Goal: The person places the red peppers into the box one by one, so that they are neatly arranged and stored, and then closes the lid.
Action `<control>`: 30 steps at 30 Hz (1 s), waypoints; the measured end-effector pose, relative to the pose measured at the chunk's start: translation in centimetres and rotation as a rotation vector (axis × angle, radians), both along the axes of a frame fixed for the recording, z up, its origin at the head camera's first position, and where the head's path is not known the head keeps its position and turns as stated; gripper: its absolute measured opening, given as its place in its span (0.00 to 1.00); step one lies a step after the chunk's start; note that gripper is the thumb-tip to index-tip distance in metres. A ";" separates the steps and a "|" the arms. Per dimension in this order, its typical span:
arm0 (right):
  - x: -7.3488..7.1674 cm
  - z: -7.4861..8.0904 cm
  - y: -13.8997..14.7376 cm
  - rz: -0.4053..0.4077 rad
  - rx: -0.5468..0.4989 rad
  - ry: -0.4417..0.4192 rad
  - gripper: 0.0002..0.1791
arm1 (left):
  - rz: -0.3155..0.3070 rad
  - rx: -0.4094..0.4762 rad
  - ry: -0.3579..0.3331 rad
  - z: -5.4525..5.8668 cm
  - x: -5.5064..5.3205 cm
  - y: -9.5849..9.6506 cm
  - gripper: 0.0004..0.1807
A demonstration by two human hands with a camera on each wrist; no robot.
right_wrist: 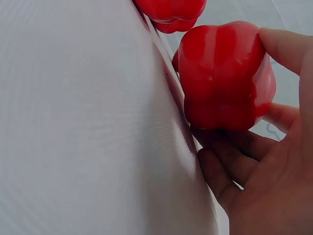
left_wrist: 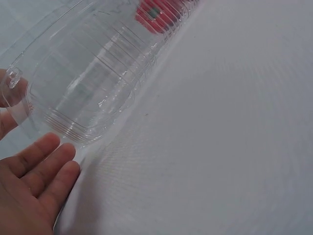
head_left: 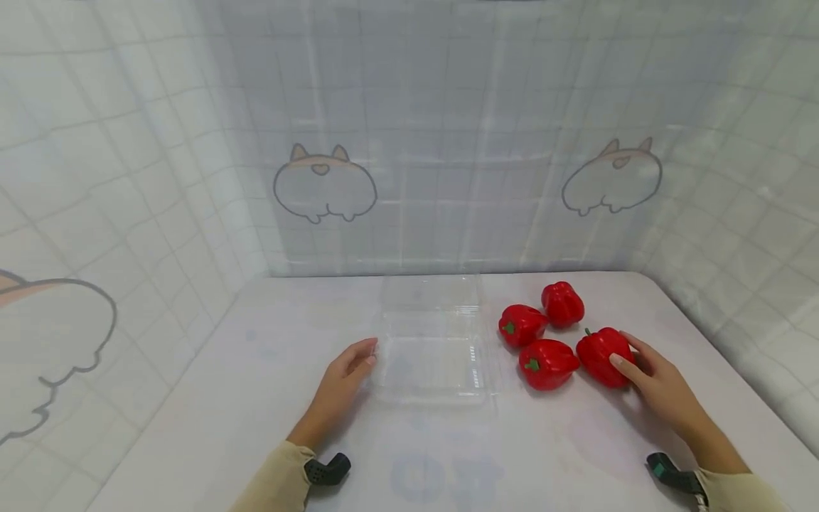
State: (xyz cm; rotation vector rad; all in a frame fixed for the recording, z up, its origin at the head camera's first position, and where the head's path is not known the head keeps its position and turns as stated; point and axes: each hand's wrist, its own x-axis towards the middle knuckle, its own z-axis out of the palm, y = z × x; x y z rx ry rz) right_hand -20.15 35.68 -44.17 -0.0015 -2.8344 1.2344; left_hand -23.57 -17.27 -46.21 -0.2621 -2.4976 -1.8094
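A clear plastic clamshell box (head_left: 430, 390) lies opened out on the table, its lid (head_left: 430, 291) toward the back wall. My left hand (head_left: 345, 373) is at its left side, thumb and index finger pinching the rim; the other fingers reach out loosely beside the box (left_wrist: 93, 73). My right hand (head_left: 659, 387) grips a red bell pepper (head_left: 600, 355), thumb on the near side and fingers curled around the far side and underneath. In the right wrist view the held pepper (right_wrist: 220, 78) shows its lobed bottom, close to the tabletop.
Three more red bell peppers lie between the box and my right hand: a near one (head_left: 547, 366), a left one (head_left: 520, 327) and a back one (head_left: 563, 304). The white table (head_left: 269, 427) is enclosed by gridded curtains (head_left: 435, 142) at the back and sides.
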 end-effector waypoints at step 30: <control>0.1 0.6 -2.4 0.002 -0.821 -0.025 0.41 | 0.033 -0.030 0.015 0.0 0.4 0.3 0.21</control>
